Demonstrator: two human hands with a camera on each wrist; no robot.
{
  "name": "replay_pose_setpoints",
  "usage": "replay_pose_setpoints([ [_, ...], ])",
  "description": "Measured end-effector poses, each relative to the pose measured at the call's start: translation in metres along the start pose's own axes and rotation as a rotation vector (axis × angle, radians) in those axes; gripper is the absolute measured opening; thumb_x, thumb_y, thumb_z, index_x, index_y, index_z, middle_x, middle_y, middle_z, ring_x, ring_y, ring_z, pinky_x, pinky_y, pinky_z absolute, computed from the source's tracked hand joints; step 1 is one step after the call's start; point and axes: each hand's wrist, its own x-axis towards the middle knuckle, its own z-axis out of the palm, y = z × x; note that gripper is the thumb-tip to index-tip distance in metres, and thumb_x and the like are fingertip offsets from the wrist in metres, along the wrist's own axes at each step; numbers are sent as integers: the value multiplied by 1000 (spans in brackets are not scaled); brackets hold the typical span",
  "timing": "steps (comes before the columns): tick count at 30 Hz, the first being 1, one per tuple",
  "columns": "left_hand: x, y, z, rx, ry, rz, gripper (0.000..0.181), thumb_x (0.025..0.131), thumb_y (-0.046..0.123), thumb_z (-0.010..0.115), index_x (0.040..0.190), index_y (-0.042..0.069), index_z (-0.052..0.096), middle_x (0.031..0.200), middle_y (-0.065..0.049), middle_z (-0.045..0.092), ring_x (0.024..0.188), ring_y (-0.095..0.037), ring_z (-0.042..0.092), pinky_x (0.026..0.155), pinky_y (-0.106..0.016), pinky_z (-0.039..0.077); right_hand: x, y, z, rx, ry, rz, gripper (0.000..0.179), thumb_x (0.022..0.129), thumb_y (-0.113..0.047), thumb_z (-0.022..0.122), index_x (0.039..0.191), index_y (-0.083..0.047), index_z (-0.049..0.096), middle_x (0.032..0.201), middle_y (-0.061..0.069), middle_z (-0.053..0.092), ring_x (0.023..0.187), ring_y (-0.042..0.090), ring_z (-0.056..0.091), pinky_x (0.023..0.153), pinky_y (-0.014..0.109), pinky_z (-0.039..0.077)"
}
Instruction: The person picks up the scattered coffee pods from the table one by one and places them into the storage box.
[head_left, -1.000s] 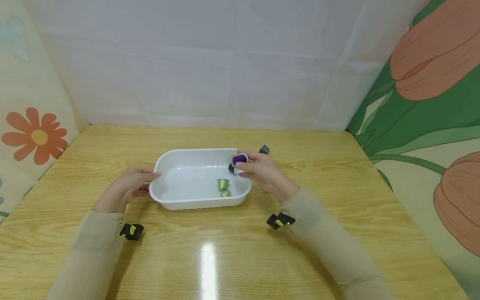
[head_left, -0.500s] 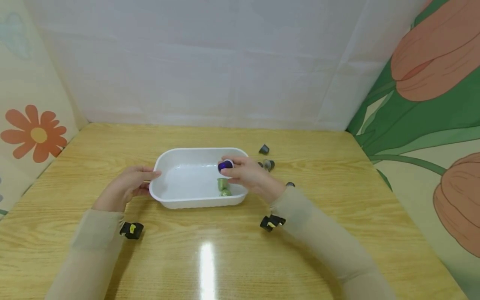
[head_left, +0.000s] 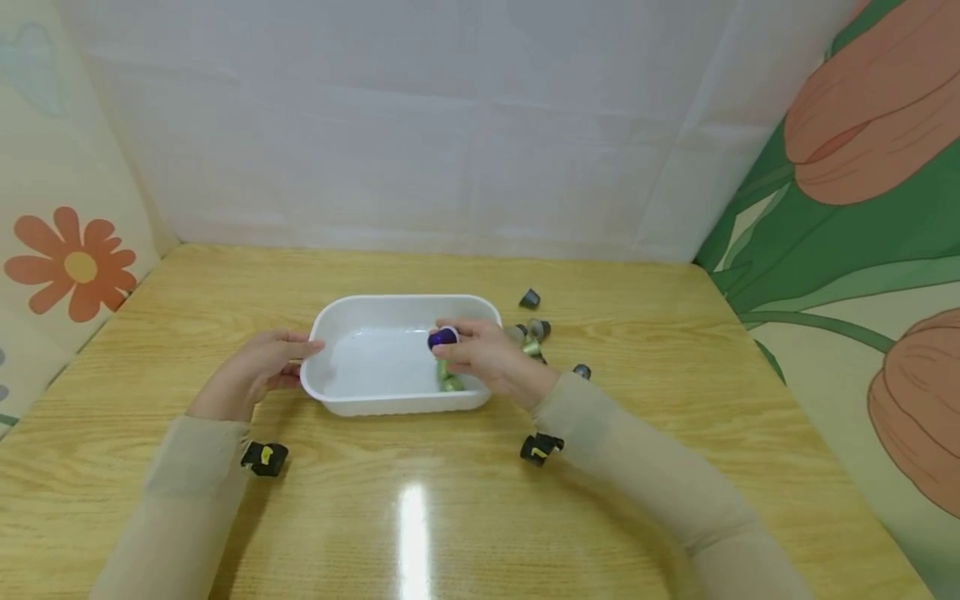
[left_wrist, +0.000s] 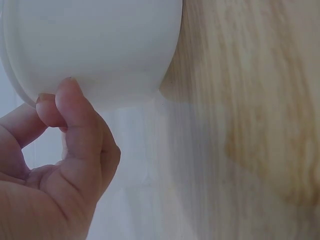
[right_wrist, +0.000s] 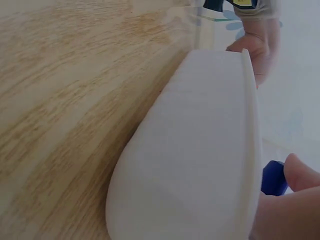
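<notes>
A white oval-cornered tray point(head_left: 352, 406) sits on the wooden table. My left hand point(head_left: 258, 367) pinches its left rim, thumb over the edge and fingers beneath, as the left wrist view shows the fingertips against the outer wall point(left_wrist: 100, 45). Inside the right part of the tray, my right hand point(head_left: 487, 357) holds a purple coffee capsule point(head_left: 441, 338) between thumb and fingers. Just below that hand lie green coffee capsules point(head_left: 452, 383), partly hidden by it. In the right wrist view the tray's side hides much of the hand, while the capsule point(right_wrist: 273, 178) shows as blue beyond the rim.
Right of the tray, several loose capsules lie on the table: a dark one point(head_left: 530, 298) at the back, a grey one point(head_left: 540, 329), a green one point(head_left: 532, 347) and another dark one point(head_left: 582, 371) near the right sleeve. A white cloth point(head_left: 450, 150) hangs behind the table.
My right hand has moved left and slightly down with the purple capsule, from the tray's right rim to over its inside. Loose capsules on the right came into view. The left hand stays on the rim.
</notes>
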Motion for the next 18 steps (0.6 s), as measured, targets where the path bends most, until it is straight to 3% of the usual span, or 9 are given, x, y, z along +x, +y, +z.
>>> replay_pose_setpoints([
  [8, 0, -1, 0, -7, -7, 1, 47, 101, 19, 53, 131, -14, 40, 89, 0, 59, 75, -11, 60, 69, -26, 56, 3, 3, 9, -71, -6, 2, 52, 95, 4, 58, 144, 1, 42, 142, 22, 45, 126, 31, 50, 103, 42, 43],
  [18, 0, 0, 0, 4, -6, 0, 49, 101, 20, 53, 133, -14, 39, 91, 0, 59, 76, -11, 59, 70, -26, 56, 8, 5, 19, -167, 45, 32, 53, 91, -2, 67, 141, -4, 48, 134, 18, 55, 113, 28, 59, 93, 37, 51],
])
